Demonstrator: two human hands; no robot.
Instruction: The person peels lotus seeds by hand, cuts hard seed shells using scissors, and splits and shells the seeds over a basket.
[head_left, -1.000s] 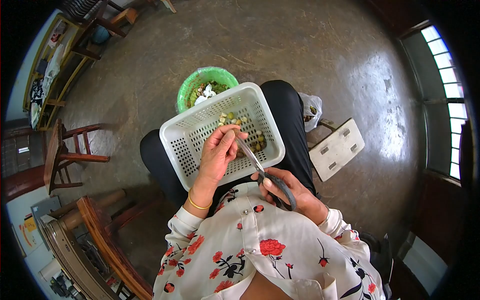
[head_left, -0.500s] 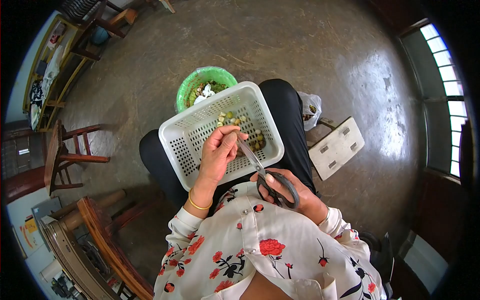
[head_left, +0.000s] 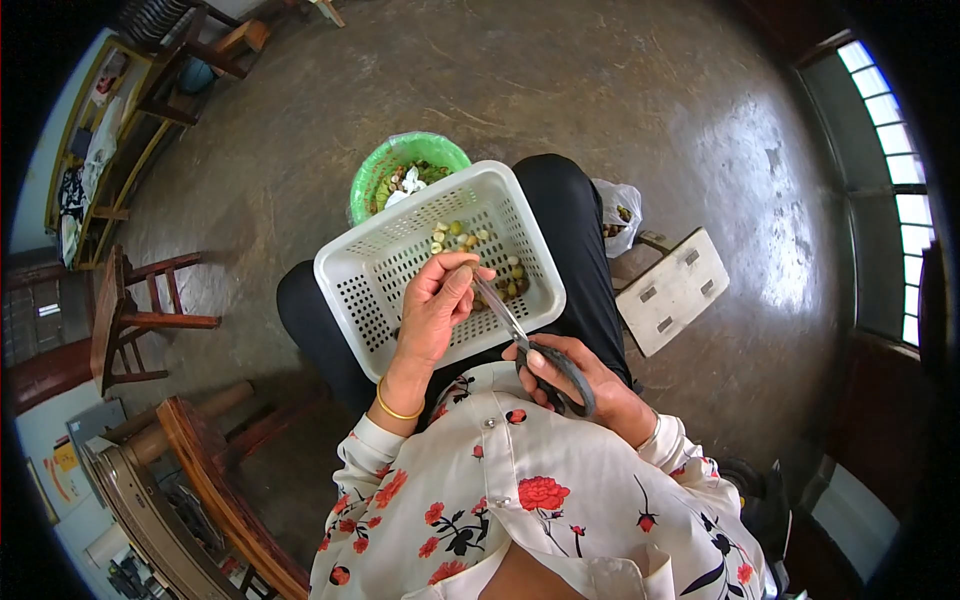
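A white perforated basket [head_left: 365, 240] rests across the lap, with several small round yellow-green and brown pieces [head_left: 515, 285] inside. Over its near side, my left hand [head_left: 437, 308] is closed in a pinch; whatever sits between thumb and forefinger is too small to name. My right hand [head_left: 580, 378] is wrapped round the black handles of a pair of scissors [head_left: 512, 327]. The blade tips reach the left fingertips. Just beyond the basket, a green basin [head_left: 455, 155] lined with clear plastic contains scraps and a crumpled white piece.
To the right of the legs are a white plastic bag [head_left: 620, 215] with dark contents and a low pale stool [head_left: 675, 290]. Wooden chairs [head_left: 160, 318] stand at the left, near a shelf [head_left: 110, 210]. A barred window [head_left: 900, 190] is at the far right.
The scissor handles spread apart half a second ago and have since come closer together. My left hand keeps its pinch in nearly the same place.
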